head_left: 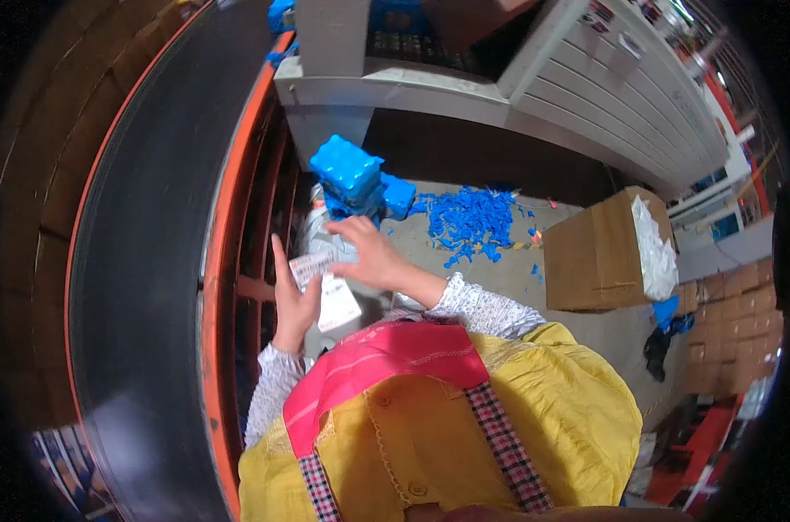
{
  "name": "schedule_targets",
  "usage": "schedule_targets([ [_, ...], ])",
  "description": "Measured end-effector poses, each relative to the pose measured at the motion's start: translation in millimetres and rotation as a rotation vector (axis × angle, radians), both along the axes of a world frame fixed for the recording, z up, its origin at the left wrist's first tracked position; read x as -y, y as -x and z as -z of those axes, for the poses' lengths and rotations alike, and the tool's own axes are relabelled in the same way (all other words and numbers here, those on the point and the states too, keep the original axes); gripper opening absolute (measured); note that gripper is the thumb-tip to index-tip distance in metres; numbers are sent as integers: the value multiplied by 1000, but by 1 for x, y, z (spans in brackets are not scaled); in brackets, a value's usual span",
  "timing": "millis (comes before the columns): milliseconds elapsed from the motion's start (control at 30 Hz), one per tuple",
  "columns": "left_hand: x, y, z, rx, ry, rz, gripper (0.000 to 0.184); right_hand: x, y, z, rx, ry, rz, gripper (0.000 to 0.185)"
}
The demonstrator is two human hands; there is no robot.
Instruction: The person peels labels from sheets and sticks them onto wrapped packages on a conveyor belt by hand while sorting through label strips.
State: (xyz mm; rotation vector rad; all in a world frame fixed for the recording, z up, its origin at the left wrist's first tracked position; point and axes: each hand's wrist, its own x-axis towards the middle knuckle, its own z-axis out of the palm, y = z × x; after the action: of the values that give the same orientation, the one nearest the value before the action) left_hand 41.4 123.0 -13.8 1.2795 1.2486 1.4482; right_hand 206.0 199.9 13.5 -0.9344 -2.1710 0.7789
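Observation:
A small white box [338, 306] with dark printing and a label-like face is between my two hands, in front of my body. My left hand [296, 304] grips its left side, the thumb over the printing and the index finger stretched upward. From the right, my right hand [370, 254] reaches across with bent fingers, its thumb against the top of the box. The far fingertips of both hands are partly hidden. Just beyond the hands, blue shrink-wrapped packs [347, 165] are piled over whitish plastic wrapping [316, 228].
A black conveyor belt [156, 261] with an orange side rail [225, 252] runs along my left. Blue scraps [473, 222] litter the floor. To the right stands a cardboard box [595, 257] with white plastic at its mouth. A pale machine frame [430, 97] stands ahead.

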Motion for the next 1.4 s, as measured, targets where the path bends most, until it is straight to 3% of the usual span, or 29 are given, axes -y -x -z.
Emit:
schedule_targets([
  [33, 3, 0, -3, -28, 10, 24, 88, 1, 2, -7, -7, -48, -64, 51],
  [100, 9, -5, -14, 56, 25, 58, 89, 1, 3, -8, -27, 149, -251, 38],
  [133, 11, -2, -14, 115, 57, 99, 89, 2, 7, -3, -84, 174, -232, 24],
  [167, 13, 2, -14, 174, 91, 134, 90, 5, 8, -4, -105, 145, -250, 22],
  [200, 16, 6, -16, 378, 203, 197, 89, 7, 10, -5, -126, 119, -273, 19],
  [233, 18, 6, -13, 557, 240, 179, 71, 8, 12, -6, -144, 93, -300, 18],
  [300, 19, 31, 12, 500, 371, 291, 42, 13, 18, -10, -185, -5, -280, 13],
  [367, 26, 38, 15, 388, 364, 269, 29, 18, 23, -10, -172, -23, -260, 16],
  [500, 24, 45, 5, 232, 322, 196, 22, 19, 32, -10, -139, -52, -218, 17],
  [600, 22, 59, 12, 172, 324, 124, 20, 17, 44, -20, -268, -240, -63, 19],
  [700, 12, 88, 3, 163, 334, 103, 18, 9, 73, -37, -366, -222, -277, 18],
  [733, 7, 97, -8, 146, 402, 96, 18, 18, 85, -51, -265, 105, -601, 26],
  [767, 1, 106, -19, 127, 472, 90, 18, 35, 102, -71, -153, 440, -913, 36],
  [833, -10, 122, -36, -86, 463, 141, 19, 68, 126, -131, 461, 512, -1248, 57],
  [900, -17, 119, -59, -150, 411, 201, 19, 118, 158, -110, 392, 857, -1540, 59],
  [967, -11, 116, -61, -127, 404, 177, 25, 155, 160, -98, -30, 1317, -1852, 59],
  [1000, -3, 116, -61, -124, 403, 176, 21, 152, 160, -97, -28, 1109, -1874, 54],
  [1133, 39, 108, -37, -9, 368, 50, 20, 123, 138, -97, -39, 537, -1759, 34],
  [1233, 62, 91, -23, 266, 299, -116, 19, 89, 122, -100, -87, 563, -1554, 27],
  [1267, 70, 80, -23, 219, 258, -213, 20, 78, 117, -102, -121, 710, -1398, 19],
  [1333, 76, 77, -22, 71, 193, -274, 18, 48, 113, -81, -298, 216, -919, 17],
  [1367, 75, 79, -19, -21, 165, -239, 17, 32, 115, -66, -306, -108, -726, 24],
  [1400, 76, 82, -4, 33, 213, -247, 17, 20, 110, -63, -224, -229, -617, 34],
])
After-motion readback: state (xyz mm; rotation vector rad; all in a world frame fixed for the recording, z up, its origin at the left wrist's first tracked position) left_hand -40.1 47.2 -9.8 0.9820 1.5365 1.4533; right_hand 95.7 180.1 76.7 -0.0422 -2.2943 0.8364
